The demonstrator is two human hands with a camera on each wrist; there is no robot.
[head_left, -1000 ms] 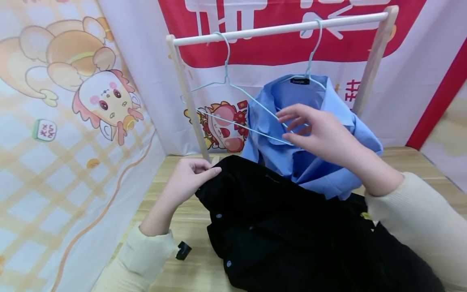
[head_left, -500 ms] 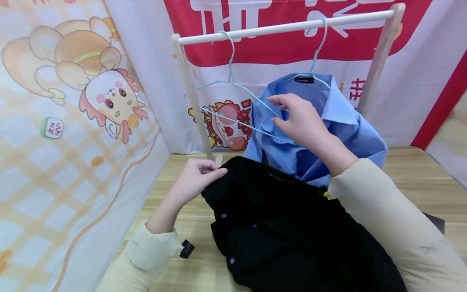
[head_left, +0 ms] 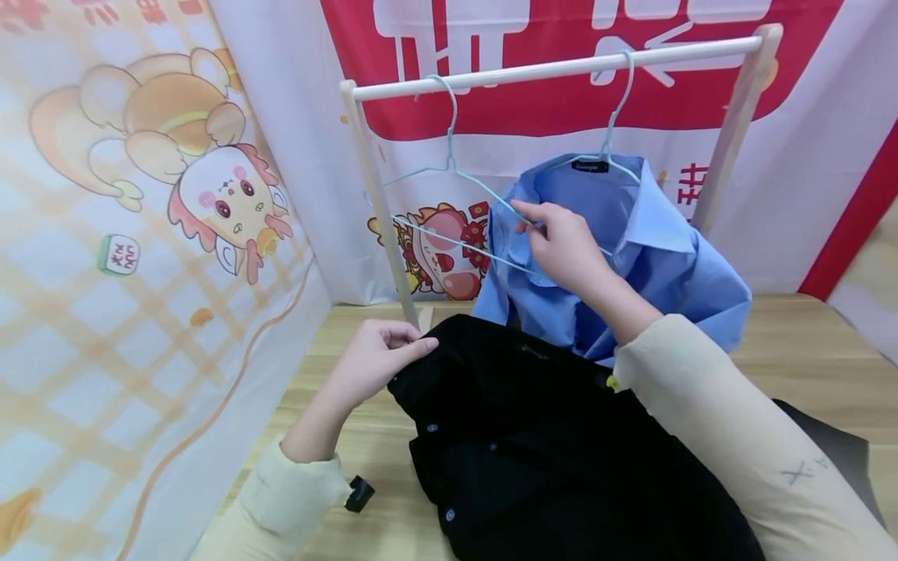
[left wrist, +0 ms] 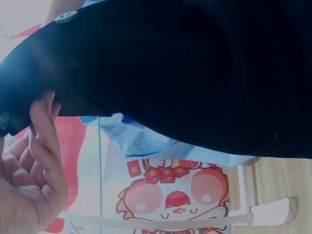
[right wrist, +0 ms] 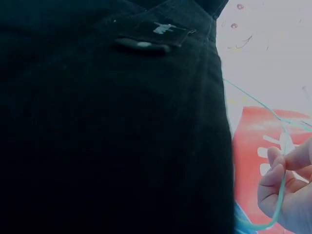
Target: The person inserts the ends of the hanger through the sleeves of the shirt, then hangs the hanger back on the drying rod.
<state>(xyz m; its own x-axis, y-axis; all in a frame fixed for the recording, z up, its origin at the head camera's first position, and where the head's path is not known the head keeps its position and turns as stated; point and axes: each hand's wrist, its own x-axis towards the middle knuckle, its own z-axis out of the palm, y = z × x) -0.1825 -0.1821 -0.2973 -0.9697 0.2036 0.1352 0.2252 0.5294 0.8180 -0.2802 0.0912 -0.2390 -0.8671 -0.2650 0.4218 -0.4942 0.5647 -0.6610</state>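
My left hand (head_left: 382, 360) pinches the upper left edge of a black buttoned shirt (head_left: 533, 452); in the left wrist view its fingers (left wrist: 46, 141) are at the dark cloth. The shirt spreads below and to the right, partly behind my right sleeve. With thumb and fingers, my right hand (head_left: 561, 243) pinches the right arm of a thin light-blue hanger (head_left: 482, 185), whose hook hangs on the rack's rail. The right wrist view also has the hanger (right wrist: 281, 197) between the fingertips. Behind that hand, a blue shirt (head_left: 666, 226) hangs on a second hanger (head_left: 612, 125).
The rack (head_left: 561, 72) has a white rail and wooden posts, standing on a wood-grain table (head_left: 786, 351). A small black piece (head_left: 360, 494) lies near my left cuff. Printed cloth (head_left: 140, 312) walls the left side and back. A dark grey flat thing (head_left: 835, 444) lies at right.
My right hand has moved left and down onto the hanger's arm, its fingers closing on it. The left hand keeps its pinch on the black shirt. The head view has shifted slightly.
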